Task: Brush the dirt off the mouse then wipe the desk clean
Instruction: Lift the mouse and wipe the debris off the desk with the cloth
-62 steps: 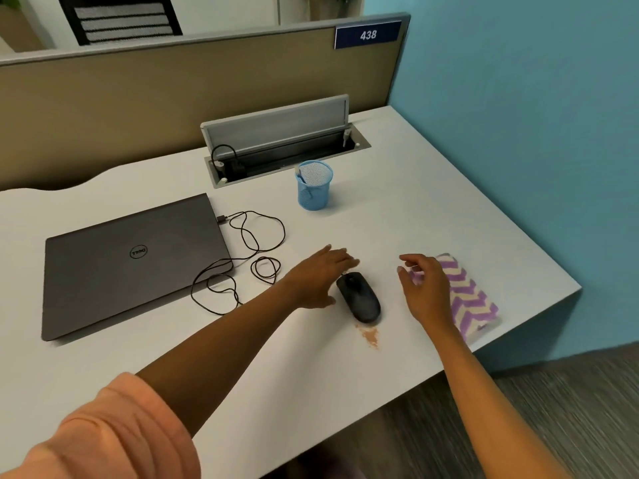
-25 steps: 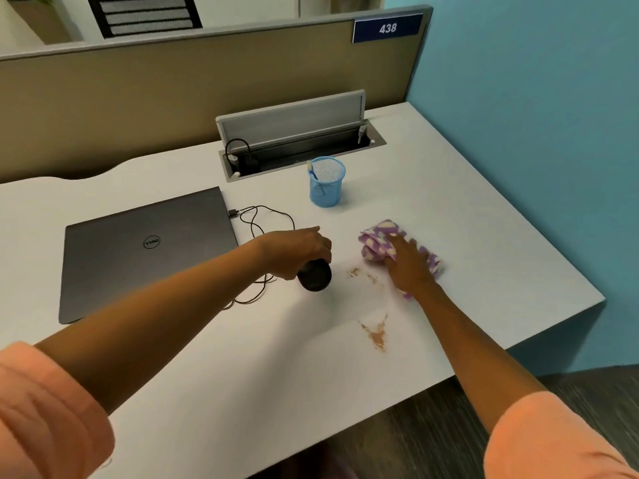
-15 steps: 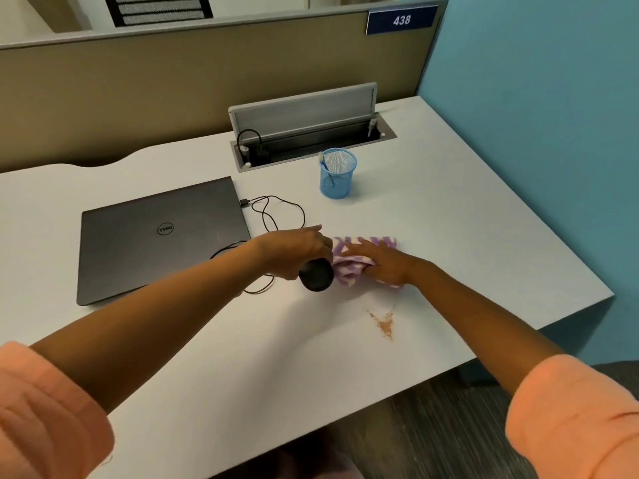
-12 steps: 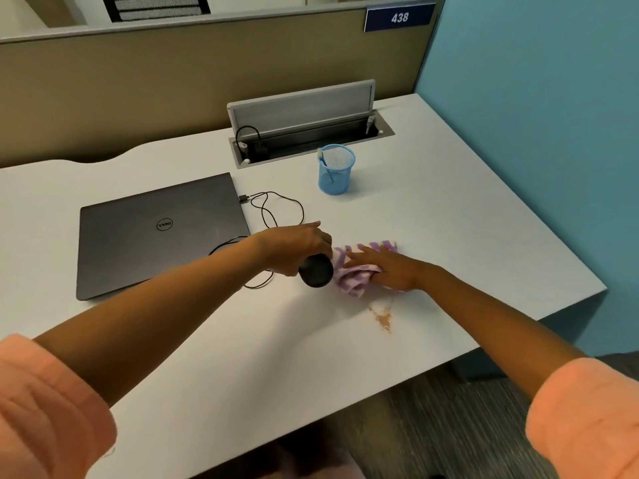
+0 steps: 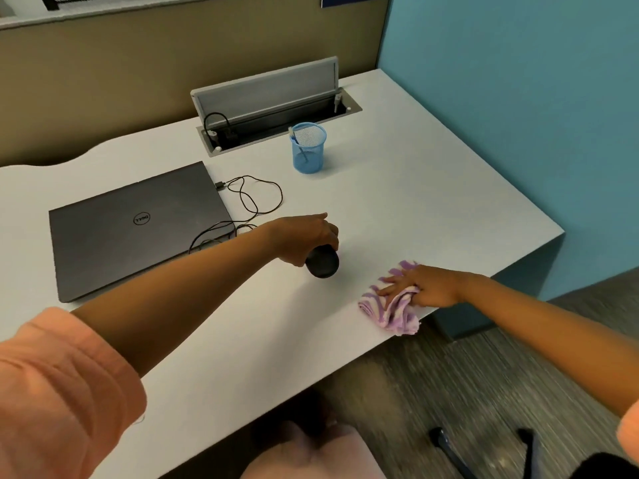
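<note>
Wiping step in hand. Left hand (image 5: 304, 236) grip is closed around the mouse (image 5: 322, 262), raised above the surface (image 5: 432, 188). Right hand (image 5: 427, 286) presses the cloth (image 5: 390, 311), fingers flat, at the near edge right of the mouse. Next: check for residue, then set the mouse down.

Fluffy cloth (image 5: 390, 311), smooth matt desk (image 5: 397, 202)

The right hand (image 5: 427, 286) is dragging the purple striped cloth (image 5: 392, 309) to the surface's (image 5: 415, 188) near edge, the brown dirt now gone.
</note>
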`<state>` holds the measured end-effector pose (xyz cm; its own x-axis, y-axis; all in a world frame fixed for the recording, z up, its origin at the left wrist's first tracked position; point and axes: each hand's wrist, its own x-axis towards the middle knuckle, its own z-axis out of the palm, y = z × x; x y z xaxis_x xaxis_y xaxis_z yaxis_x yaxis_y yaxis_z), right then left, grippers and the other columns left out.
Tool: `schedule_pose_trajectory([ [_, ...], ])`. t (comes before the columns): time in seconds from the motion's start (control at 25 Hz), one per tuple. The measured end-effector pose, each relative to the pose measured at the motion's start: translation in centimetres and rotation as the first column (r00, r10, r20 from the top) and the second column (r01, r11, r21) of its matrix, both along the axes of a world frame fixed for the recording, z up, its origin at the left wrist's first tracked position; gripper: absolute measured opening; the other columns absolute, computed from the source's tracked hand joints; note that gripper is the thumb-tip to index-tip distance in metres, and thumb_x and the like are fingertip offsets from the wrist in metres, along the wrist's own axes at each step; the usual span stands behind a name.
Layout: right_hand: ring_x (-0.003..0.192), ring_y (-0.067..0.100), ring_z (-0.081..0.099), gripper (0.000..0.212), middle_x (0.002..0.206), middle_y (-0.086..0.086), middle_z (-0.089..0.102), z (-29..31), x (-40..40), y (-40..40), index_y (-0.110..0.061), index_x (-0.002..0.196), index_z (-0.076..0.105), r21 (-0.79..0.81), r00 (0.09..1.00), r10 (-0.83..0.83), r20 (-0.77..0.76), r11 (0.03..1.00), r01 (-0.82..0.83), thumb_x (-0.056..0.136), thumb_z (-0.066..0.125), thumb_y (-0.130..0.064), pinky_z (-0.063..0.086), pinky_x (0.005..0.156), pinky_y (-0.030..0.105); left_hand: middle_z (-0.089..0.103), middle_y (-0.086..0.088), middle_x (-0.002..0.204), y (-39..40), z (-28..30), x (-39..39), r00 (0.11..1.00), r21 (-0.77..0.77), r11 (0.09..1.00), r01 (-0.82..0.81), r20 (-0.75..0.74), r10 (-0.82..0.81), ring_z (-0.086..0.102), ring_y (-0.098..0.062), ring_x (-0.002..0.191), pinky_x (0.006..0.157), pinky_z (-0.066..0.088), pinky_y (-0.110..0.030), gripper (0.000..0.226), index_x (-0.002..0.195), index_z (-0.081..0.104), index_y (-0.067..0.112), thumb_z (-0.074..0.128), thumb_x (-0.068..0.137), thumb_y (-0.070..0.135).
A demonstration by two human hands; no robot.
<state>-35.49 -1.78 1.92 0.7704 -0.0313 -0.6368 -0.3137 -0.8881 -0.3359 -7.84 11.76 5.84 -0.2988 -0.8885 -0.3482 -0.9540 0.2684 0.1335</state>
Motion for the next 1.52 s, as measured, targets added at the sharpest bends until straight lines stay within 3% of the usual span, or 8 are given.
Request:
schedule_pose_trajectory([
  [0.12, 0.141, 0.008, 0.023, 0.043, 0.153, -0.016, 0.032, 1.0, -3.8, 0.0, -0.045, 0.141, 0.040, -0.020, 0.992, -0.046, -0.118, 0.999, 0.044, 0.098, 0.038, -0.042, 0.015, 0.120, 0.037, 0.059, -0.002, 0.128, -0.5, -0.5, -1.0, 1.000, 0.005, 1.000, 0.027, -0.009, -0.027, 0.060, -0.026, 0.113, 0.124, 0.004, -0.035, 0.054, 0.130, 0.062, 0.014, 0.063, 0.079, -0.001],
  [0.32, 0.061, 0.007, 0.054, 0.025, 0.075, -0.004, 0.069, 2.7, -10.7, -2.4, -0.020, 0.078, 0.068, -0.199, 0.947, -0.169, -0.275, 0.973, 0.116, 0.085, 0.047, -0.032, 0.054, 0.081, 0.044, 0.060, -0.001, 0.126, -0.7, -1.3, -1.8, 0.997, 0.000, 0.998, 0.069, -0.022, -0.069, 0.061, -0.024, 0.112, 0.123, 0.003, -0.033, 0.053, 0.128, 0.062, 0.015, 0.064, 0.078, 0.000],
  [0.56, 0.097, 0.024, 0.065, 0.025, 0.111, 0.001, 0.072, 5.4, -10.9, -8.0, -0.034, 0.112, 0.068, -0.278, 0.817, -0.469, 0.335, 0.779, 0.562, 0.091, 0.055, -0.028, 0.051, 0.085, 0.042, 0.060, 0.000, 0.124, -0.4, -2.1, -1.8, 0.998, 0.018, 0.999, 0.051, -0.046, -0.050, 0.060, -0.024, 0.112, 0.124, 0.003, -0.034, 0.052, 0.128, 0.063, 0.016, 0.061, 0.079, -0.001],
  [0.72, 0.107, 0.032, 0.062, 0.035, 0.121, 0.008, 0.067, 4.2, -4.5, -8.2, -0.021, 0.121, 0.064, -0.166, 0.737, -0.433, 0.519, 0.794, 0.584, 0.089, 0.054, -0.009, 0.051, 0.089, 0.045, 0.060, 0.000, 0.125, 0.0, -2.3, -1.9, 0.997, 0.019, 0.999, 0.045, -0.069, -0.043, 0.059, -0.023, 0.113, 0.123, 0.001, -0.032, 0.052, 0.129, 0.062, 0.015, 0.059, 0.080, -0.002],
  [0.96, 0.126, 0.030, 0.050, 0.044, 0.136, 0.008, 0.059, 0.8, 1.5, -5.0, -0.023, 0.128, 0.062, -0.071, 0.800, -0.465, 0.379, 0.847, 0.526, 0.094, 0.044, -0.001, 0.035, 0.109, 0.042, 0.059, 0.000, 0.126, 0.3, -2.7, -2.1, 0.996, 0.017, 0.999, 0.048, -0.080, -0.047, 0.059, -0.023, 0.114, 0.124, 0.003, -0.034, 0.054, 0.130, 0.062, 0.015, 0.058, 0.079, -0.003],
  [1.2, 0.117, 0.025, 0.056, 0.035, 0.130, 0.004, 0.061, 2.1, -3.4, -3.3, -0.028, 0.124, 0.063, -0.130, 0.906, -0.423, -0.016, 0.899, 0.417, 0.096, 0.047, -0.016, 0.041, 0.100, 0.036, 0.058, 0.000, 0.125, 0.5, -4.0, -2.5, 0.998, 0.033, 0.998, 0.045, -0.049, -0.043, 0.058, -0.023, 0.115, 0.124, 0.004, -0.035, 0.053, 0.129, 0.061, 0.016, 0.059, 0.079, -0.002],
  [1.36, 0.081, 0.016, 0.067, 0.030, 0.102, 0.001, 0.073, 2.8, -9.0, -2.6, -0.023, 0.113, 0.069, -0.416, 0.803, -0.460, -0.378, 0.860, 0.296, 0.091, 0.050, -0.014, 0.054, 0.069, 0.027, 0.057, 0.000, 0.127, -0.2, -3.9, -2.5, 0.999, 0.005, 0.999, 0.042, -0.028, -0.041, 0.058, -0.022, 0.116, 0.124, 0.004, -0.036, 0.051, 0.130, 0.060, 0.016, 0.060, 0.081, 0.000],
  [1.52, 0.076, 0.013, 0.064, 0.010, 0.087, -0.003, 0.070, 4.6, -11.0, -5.2, -0.020, 0.095, 0.069, -0.539, 0.780, -0.602, -0.170, 0.720, 0.438, 0.088, 0.063, -0.017, 0.047, 0.070, 0.026, 0.056, -0.002, 0.128, -1.1, -3.3, -2.2, 0.999, -0.027, 0.999, 0.026, -0.019, -0.026, 0.058, -0.023, 0.116, 0.124, 0.004, -0.036, 0.053, 0.131, 0.059, 0.015, 0.060, 0.081, -0.001],
])
